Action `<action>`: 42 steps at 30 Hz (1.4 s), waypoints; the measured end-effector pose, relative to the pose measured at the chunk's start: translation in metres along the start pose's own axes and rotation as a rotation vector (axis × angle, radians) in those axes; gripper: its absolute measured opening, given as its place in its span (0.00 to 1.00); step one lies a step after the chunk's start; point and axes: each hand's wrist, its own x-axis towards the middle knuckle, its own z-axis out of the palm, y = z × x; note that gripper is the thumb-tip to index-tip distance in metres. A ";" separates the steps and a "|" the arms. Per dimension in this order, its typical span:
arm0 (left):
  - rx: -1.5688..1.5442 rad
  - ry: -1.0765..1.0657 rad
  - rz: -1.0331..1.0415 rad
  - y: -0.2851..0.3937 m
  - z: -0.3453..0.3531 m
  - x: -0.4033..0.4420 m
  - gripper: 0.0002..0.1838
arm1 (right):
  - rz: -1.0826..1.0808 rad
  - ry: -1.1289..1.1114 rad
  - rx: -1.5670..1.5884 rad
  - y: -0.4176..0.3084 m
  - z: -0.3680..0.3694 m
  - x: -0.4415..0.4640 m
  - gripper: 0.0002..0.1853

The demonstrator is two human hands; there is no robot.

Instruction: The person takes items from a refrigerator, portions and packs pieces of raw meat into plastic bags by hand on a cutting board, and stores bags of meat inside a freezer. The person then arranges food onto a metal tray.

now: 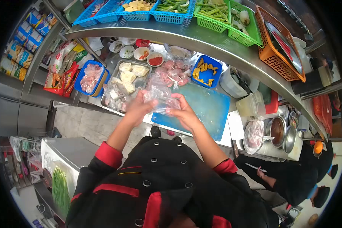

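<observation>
Between my two hands is a clear plastic bag, held over the left edge of the blue cutting board. My left hand grips its left side, and my right hand has fingers closed on its right side. What the bag contains is hard to make out. Just beyond it lie pieces of raw meat, partly in clear plastic. A metal tray with pale yellow portions and bagged meat is left of my hands.
A cleaver lies right of the board. Blue baskets and an orange basket stand on the overhead shelf. A blue container holds yellow-orange pieces. Two people in black are at the lower right.
</observation>
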 end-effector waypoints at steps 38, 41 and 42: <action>-0.044 0.429 0.101 0.114 -0.220 0.016 0.02 | -0.292 0.580 -1.147 0.050 -0.055 0.148 0.13; -0.048 0.542 0.083 0.140 -0.217 0.015 0.03 | -0.475 0.607 -1.494 0.033 -0.047 0.203 0.17; -0.053 0.451 0.084 0.142 -0.225 0.014 0.05 | -0.499 0.598 -1.594 0.035 -0.044 0.217 0.19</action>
